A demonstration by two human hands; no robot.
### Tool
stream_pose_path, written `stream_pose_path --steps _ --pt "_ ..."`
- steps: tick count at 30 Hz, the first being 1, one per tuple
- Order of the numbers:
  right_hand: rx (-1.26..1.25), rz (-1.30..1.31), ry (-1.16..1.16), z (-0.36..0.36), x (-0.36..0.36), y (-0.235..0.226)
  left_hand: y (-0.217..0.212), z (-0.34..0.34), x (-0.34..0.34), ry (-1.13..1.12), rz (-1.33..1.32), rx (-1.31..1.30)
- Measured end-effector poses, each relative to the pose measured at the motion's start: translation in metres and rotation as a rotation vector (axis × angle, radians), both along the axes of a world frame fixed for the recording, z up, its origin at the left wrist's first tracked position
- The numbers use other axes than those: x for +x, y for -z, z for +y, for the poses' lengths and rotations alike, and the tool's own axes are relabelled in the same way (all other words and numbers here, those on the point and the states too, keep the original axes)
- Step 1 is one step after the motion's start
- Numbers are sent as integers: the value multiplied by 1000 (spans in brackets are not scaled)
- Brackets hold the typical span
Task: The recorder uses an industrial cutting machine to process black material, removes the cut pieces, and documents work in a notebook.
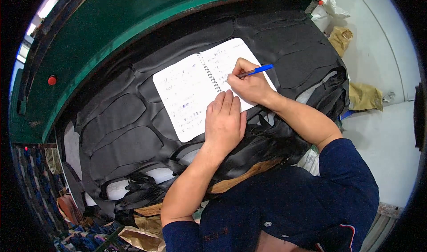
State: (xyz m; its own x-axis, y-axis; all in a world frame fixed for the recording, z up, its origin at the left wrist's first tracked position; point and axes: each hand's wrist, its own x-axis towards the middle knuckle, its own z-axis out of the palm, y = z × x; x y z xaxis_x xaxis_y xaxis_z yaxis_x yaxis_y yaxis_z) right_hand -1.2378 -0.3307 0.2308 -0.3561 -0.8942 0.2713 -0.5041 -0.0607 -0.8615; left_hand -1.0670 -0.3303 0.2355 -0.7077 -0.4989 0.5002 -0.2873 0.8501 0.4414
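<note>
Open spiral notebook (195, 90) lying tilted on a spread of black cut fabric pieces (120, 132), wire spine running up the middle, both pages covered in faint handwriting too small to make out. Blue pen (254, 70) slanted over the right-hand page, tip down on the paper near the spine. Right hand (249, 84) closed around the pen, fingers pinched tight on its barrel, heel of the hand resting on the right page close to its outer edge. Left hand (224, 121) laid flat, fingers straight and together, holding nothing, pressing the lower corner of the notebook where the right page ends; fingertips just beside the right wrist. Left page bare of hands, its lower corner jutting toward the body over the fabric. Black pieces overlapping in rounded panels across the whole table, reaching up to a curved green machine edge (133, 25) well above the notebook, with a red button (52, 80) on that green face at far left. Strips of black offcuts (147, 192) heaped along the near edge, brown paper (249, 172) showing beneath. Open room on the fabric left of the notebook; at far right, pale floor (382, 132) with crumpled tan bags (364, 96) beyond the table's end. Dark blue sleeves (347, 172) low in the picture.
</note>
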Motion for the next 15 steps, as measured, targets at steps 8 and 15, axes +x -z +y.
stream_pose_path --steps 8,15 --pt "-32 -49 -7 -1 -3 7 1 0 -1 -11 1 -7" --pt "-27 4 3 -1 -1 3 2 0 1 -15 18 -11"
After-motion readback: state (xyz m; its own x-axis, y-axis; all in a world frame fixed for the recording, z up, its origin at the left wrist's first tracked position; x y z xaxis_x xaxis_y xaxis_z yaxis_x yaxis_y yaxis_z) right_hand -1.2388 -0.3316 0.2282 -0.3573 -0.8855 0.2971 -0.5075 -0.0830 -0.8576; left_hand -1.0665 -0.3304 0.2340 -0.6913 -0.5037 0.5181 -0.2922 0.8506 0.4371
